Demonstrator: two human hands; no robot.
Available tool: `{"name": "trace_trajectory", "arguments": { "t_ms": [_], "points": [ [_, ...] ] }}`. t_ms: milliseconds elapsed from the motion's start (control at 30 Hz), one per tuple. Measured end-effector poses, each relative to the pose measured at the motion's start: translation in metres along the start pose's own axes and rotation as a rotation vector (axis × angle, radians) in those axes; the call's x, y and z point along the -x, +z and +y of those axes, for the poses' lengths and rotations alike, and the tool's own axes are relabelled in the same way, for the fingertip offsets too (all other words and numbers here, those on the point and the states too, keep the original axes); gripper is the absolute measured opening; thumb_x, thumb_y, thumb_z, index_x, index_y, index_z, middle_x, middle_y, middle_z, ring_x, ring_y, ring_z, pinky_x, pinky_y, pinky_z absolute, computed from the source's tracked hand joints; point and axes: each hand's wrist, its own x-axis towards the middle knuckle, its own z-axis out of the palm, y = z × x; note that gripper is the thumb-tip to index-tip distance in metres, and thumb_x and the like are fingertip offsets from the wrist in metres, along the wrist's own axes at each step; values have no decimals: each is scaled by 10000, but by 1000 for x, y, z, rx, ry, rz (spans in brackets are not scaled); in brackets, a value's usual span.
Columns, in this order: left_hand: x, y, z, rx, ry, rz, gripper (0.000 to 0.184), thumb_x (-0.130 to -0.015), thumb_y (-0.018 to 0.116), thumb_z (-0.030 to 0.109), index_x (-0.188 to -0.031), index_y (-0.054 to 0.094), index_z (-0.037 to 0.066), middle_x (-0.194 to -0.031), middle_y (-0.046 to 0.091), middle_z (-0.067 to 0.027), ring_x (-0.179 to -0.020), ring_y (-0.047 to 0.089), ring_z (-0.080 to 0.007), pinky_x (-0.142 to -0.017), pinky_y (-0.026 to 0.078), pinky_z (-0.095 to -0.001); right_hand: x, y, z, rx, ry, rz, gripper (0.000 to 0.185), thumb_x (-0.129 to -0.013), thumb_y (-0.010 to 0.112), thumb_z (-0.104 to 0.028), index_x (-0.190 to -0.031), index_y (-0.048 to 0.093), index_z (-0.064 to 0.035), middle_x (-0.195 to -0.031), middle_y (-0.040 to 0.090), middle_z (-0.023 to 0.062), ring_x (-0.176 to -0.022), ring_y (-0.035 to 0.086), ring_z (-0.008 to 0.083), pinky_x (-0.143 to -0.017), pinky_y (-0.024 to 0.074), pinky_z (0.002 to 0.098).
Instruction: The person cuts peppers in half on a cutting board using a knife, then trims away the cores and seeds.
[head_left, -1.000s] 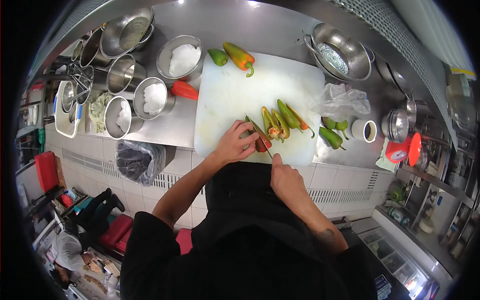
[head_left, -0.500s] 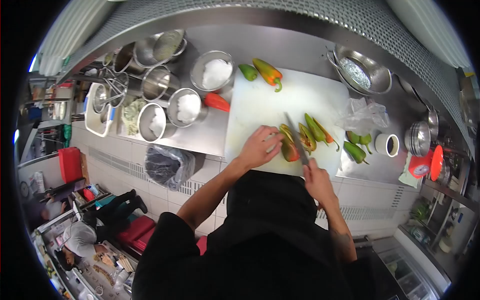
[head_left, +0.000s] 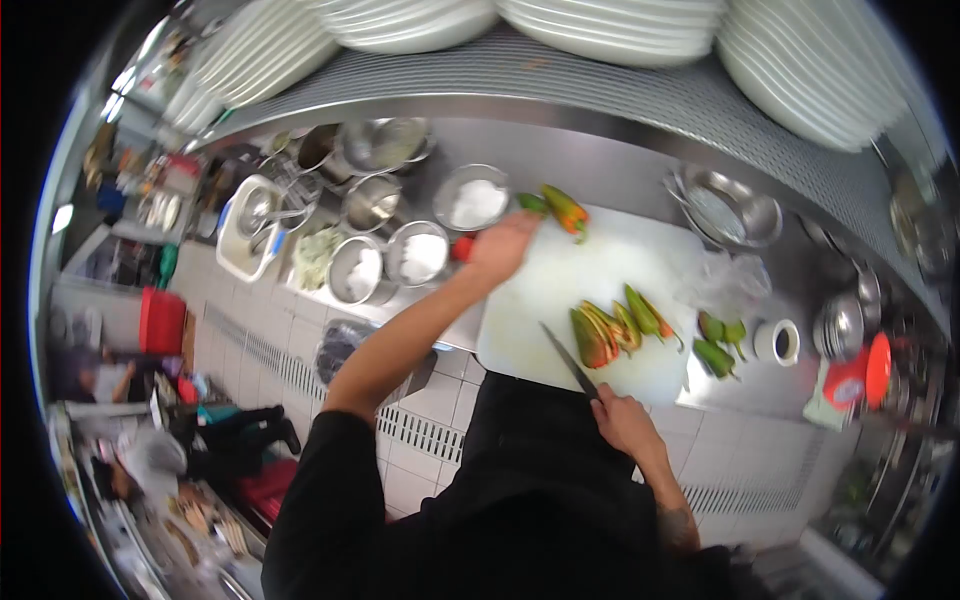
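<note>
My left hand (head_left: 503, 246) is over the far left corner of the white cutting board (head_left: 540, 290), beside a green pepper (head_left: 532, 203); motion blurs its fingers. An orange-green pepper (head_left: 568, 214) lies just right of it, and a red pepper (head_left: 462, 249) shows partly behind the hand. My right hand (head_left: 626, 424) is closed round the handle of a knife (head_left: 568, 358), whose blade points up and left over the board. Cut pepper pieces (head_left: 597, 335) lie to the right of the blade, with further pieces (head_left: 650, 313) beside them.
Metal pots with white contents (head_left: 418, 254) stand left of the board. To its right are a plastic bag (head_left: 728, 280), green peppers (head_left: 714, 357), a white cup (head_left: 777, 342) and a red scale (head_left: 846, 380). Stacked plates (head_left: 610, 25) sit on the shelf above. Another person (head_left: 150, 458) is at lower left.
My left hand has left the cut pepper and moved up and left to the board's far corner. The knife has moved away from the pieces, still in my right hand. The view has shifted.
</note>
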Motion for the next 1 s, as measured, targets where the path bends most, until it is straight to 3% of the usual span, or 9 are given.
{"name": "trace_trajectory", "arguments": {
  "t_ms": [67, 167, 333, 400, 467, 633, 767, 1000],
  "points": [
    [-31, 18, 9, -184, -73, -93, 593, -887, 521, 26, -1466, 401, -5, -1509, 433, -230, -1218, 612, -327, -882, 593, -376, -5, 4, 2, 9, -42, 11, 235, -1003, 519, -244, -1099, 505, -30, -806, 657, 326, -811, 633, 539, -767, 487, 629],
    [-55, 33, 2, -308, -121, -72, 588, -880, 553, 45, -1444, 405, -27, -1480, 454, -224, -1188, 628, -322, -816, 606, -354, -16, 7, 12, -52, 43, 53, 239, -1004, 526, -253, -1092, 512, -31, -811, 660, 320, -816, 631, 541, -772, 484, 622],
    [-29, 36, 14, 61, -123, 12, 495, -871, 603, 96, -1337, 476, -13, -1336, 542, -182, -1125, 637, -303, -829, 588, -382, -16, 5, 28, -132, 170, 84, 240, -1000, 537, -254, -1094, 508, -36, -822, 658, 310, -817, 618, 547, -747, 479, 617],
    [11, 24, 39, 223, -72, -2, 488, -874, 623, 111, -1337, 480, 48, -1329, 540, -143, -1149, 614, -312, -847, 579, -394, -18, 8, 26, -191, 174, 112, 238, -998, 540, -251, -1095, 505, -37, -824, 654, 316, -825, 617, 548, -747, 479, 618],
    [57, 43, 56, 384, -17, 119, 478, -874, 675, 162, -1314, 504, 89, -1325, 536, -103, -1153, 605, -318, -858, 572, -411, -14, 14, 28, -254, 156, 173, 233, -991, 546, -243, -1105, 503, -43, -835, 648, 330, -855, 615, 549, -759, 481, 617],
    [121, 59, 89, 615, 32, 189, 398, -865, 751, 207, -1197, 594, 52, -1269, 565, -106, -1094, 624, -314, -852, 560, -398, -14, 4, 11, -179, 169, 142, 230, -1007, 514, -224, -1078, 484, -7, -796, 654, 338, -787, 627, 551, -733, 488, 626],
    [133, 61, 93, 604, 58, 251, 333, -883, 737, 173, -1166, 613, 48, -1253, 576, -116, -1059, 635, -312, -851, 560, -388, -10, -7, -7, -36, 132, 69, 226, -1019, 495, -214, -1073, 472, 4, -787, 654, 340, -754, 636, 542, -707, 494, 625],
    [127, 56, 84, 619, 172, 151, 295, -894, 693, 117, -1170, 606, 63, -1222, 563, -121, -1082, 595, -323, -875, 540, -399, 8, -38, -35, 137, 178, -5, 192, -1026, 459, -194, -1061, 444, -5, -753, 651, 326, -729, 630, 559, -687, 502, 636]
  ]
}}
